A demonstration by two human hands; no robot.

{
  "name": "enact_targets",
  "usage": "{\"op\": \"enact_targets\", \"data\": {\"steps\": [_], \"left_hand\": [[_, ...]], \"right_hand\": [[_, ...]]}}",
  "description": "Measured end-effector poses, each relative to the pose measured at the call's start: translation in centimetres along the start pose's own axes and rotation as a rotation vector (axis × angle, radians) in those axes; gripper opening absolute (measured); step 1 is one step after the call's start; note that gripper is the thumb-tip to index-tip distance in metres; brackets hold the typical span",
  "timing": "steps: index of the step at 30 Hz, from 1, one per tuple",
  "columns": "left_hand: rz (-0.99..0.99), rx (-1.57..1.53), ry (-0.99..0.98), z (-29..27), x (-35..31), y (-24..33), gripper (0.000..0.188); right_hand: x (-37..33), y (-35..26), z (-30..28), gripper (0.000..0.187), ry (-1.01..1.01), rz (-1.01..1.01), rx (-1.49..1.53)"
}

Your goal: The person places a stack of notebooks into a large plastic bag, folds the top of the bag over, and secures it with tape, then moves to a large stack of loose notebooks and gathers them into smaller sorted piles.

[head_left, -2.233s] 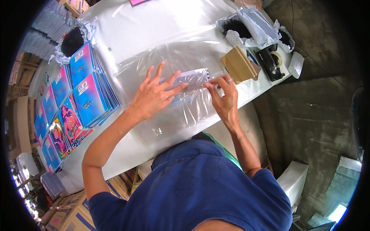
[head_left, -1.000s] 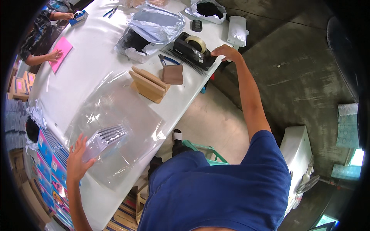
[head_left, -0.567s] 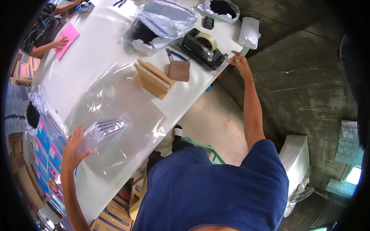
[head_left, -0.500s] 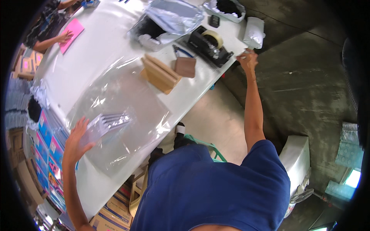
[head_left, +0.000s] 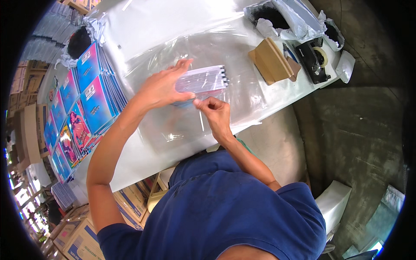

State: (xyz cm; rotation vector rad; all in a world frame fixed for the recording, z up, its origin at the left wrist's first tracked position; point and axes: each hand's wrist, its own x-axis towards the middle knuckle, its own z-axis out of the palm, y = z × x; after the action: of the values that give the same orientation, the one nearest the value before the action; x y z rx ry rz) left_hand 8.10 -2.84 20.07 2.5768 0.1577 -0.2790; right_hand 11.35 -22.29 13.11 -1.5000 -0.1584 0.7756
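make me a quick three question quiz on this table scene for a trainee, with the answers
1. Which hand has its thumb and fingers set at the left end of the pale bundle?
2. True or false: the tape dispenser sits farther right in the picture than the brown stand.
3. Fill in the missing word: a see-through ____ sheet spreads over the white table around the bundle.

Key:
1. The left hand.
2. True.
3. Plastic.
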Motion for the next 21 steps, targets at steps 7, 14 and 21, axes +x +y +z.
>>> {"op": "enact_targets", "data": {"steps": [7, 14, 21], "left_hand": [[0.068, -0.025, -0.008, 0.0, -0.9, 0.1, 0.086], [-0.263, -1.074, 0.230, 6.3, -7.2, -0.7, 0.063], [-0.601, -2.334, 0.163, 19.6, -12.1, 0.5, 0.049]], "right_hand": [[1.9, 1.8, 0.6, 0.041, 0.097, -0.138, -0.620], [2.3, 4.5, -10.2, 0.045, -0.242, 0.575, 0.498], [4.2, 3.0, -9.5, 0.062, -0.477, 0.494, -0.095]]}}
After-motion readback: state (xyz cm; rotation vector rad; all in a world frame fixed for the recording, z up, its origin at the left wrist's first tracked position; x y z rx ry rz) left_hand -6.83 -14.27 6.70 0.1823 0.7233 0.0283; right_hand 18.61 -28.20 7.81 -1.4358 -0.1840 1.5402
